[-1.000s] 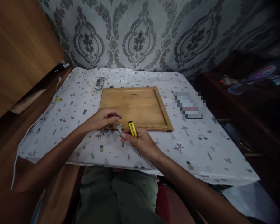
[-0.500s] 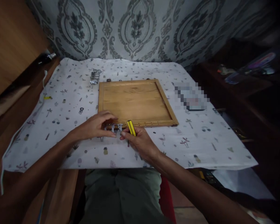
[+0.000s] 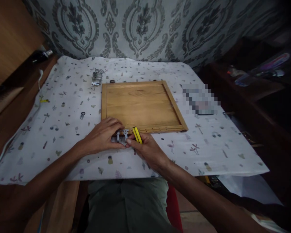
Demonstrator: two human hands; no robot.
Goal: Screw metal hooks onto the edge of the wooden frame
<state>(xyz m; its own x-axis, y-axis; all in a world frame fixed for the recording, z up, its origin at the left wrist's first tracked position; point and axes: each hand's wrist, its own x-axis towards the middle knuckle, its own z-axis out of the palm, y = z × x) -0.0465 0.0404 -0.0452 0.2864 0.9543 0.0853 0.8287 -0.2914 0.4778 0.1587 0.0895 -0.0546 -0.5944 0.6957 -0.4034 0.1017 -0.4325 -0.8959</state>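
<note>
A wooden framed panel point(image 3: 142, 103) lies flat on the table, with a row of small dark holes along its front rail. At that near edge sits a grey metal fitting point(image 3: 125, 133) with short arms hanging down. My left hand point(image 3: 103, 136) is curled around the fitting, fingers over the rail and thumb below. Just to its right, my right hand point(image 3: 147, 149) is closed on a yellow-and-black tool handle point(image 3: 137, 135), which tilts up from the grip. Its working end is hidden. The two thumbs nearly meet beside the fitting.
Several silver metal fittings point(image 3: 97, 77) are piled behind the panel's left corner. A blurred-out flat object point(image 3: 201, 100) rests at the right. A white cord point(image 3: 12, 137) runs along the left table edge, near a small yellow item point(image 3: 44, 100). A patterned curtain point(image 3: 143, 29) hangs behind.
My left hand has moved right and closed in on the metal fitting, its thumb now by my right thumb. The right hand keeps the tool at about the same spot. The view has shifted slightly.
</note>
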